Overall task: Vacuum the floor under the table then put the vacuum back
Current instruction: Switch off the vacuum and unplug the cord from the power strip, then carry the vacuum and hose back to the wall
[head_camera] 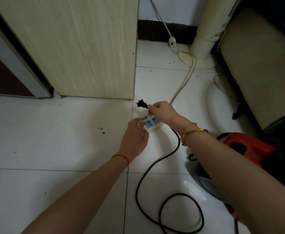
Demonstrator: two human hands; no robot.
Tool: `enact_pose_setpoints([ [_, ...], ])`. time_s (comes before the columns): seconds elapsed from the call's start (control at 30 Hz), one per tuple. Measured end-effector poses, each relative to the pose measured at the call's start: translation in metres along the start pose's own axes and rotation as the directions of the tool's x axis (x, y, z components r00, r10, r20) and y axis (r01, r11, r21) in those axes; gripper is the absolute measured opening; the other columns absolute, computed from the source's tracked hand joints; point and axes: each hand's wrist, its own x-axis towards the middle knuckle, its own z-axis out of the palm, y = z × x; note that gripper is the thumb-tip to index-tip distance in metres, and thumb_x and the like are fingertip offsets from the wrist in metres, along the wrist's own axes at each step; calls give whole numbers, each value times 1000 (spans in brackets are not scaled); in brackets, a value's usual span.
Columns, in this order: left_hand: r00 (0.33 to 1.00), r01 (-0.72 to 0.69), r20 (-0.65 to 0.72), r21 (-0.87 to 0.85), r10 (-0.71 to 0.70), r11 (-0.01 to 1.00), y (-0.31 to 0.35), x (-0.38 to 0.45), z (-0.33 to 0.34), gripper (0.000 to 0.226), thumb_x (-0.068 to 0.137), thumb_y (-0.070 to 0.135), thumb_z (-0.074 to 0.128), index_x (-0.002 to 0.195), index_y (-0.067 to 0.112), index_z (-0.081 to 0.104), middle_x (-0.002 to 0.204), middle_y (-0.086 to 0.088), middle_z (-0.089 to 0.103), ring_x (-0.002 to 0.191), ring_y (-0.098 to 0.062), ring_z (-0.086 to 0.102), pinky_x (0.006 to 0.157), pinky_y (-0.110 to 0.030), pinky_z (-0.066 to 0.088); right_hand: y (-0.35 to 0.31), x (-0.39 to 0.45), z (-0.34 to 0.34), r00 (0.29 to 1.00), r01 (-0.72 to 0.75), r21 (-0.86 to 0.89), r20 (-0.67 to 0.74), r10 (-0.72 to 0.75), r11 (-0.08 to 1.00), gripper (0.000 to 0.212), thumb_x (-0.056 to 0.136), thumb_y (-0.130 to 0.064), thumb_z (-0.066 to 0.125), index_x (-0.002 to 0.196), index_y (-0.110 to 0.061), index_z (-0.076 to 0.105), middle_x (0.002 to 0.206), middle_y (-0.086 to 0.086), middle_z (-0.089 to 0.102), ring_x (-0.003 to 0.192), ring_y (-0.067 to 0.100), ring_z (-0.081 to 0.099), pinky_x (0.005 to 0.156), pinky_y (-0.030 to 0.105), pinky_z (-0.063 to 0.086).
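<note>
Right hand (162, 111) pinching black plug (141, 104) just above socket block (151, 123) on floor tiles (53, 141), prongs bare. Left hand (135, 137) resting loosely spread fingers on block's near edge. Red vacuum (244, 147) lying right, partly hidden behind forearm; cord (155, 166) looping, cut off below.

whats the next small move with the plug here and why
Probably turn the plug prongs-down and lower it into a socket on the power strip. The right hand pinches the plug in the air just above the strip, prongs pointing sideways and seated in nothing. The left hand rests its fingers on the strip's near end, seemingly steadying it. The cord lies slack on the floor.
</note>
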Motion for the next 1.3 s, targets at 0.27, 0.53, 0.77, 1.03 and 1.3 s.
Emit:
enact_pose_setpoints([
  [0.27,943,-246,234,14,236,969,38,-63,18,24,85,25,56,107,15,61,95,1,57,93,-15,51,81,-32,46,52,-69,-17,1000,-17,-95,-6,16,995,28,95,-19,45,84,-7,68,75,1,68,72,18,62,72,26,48],
  [0.53,803,-478,472,146,364,866,66,-138,33,45,77,49,63,106,16,56,103,0,55,99,-17,49,80,-27,40,87,-161,-13,991,10,-97,-129,-23,995,18,90,-7,50,96,-9,67,90,9,72,87,25,64,81,31,50],
  [0.77,868,-379,471,431,154,819,75,-158,53,51,78,46,64,113,12,47,116,-5,48,107,-21,46,93,-29,38,103,-211,-13,973,78,-4,-217,-77,997,24,95,-2,45,98,-7,68,88,4,72,89,21,66,83,28,49],
  [1.03,863,-333,500,466,66,820,60,-156,68,28,89,36,57,104,12,59,107,-5,58,104,-20,51,87,-29,42,105,-220,-13,932,191,149,-338,-131,970,22,97,-7,44,101,-11,65,84,0,72,78,18,66,79,36,54],
  [1.3,954,-212,298,663,6,718,38,-146,47,27,80,27,61,102,11,58,113,-9,51,105,-26,47,85,-32,39,97,-215,-11,923,190,409,-384,-21,892,18,98,-7,45,102,-5,63,80,7,73,61,20,63,68,29,55],
])
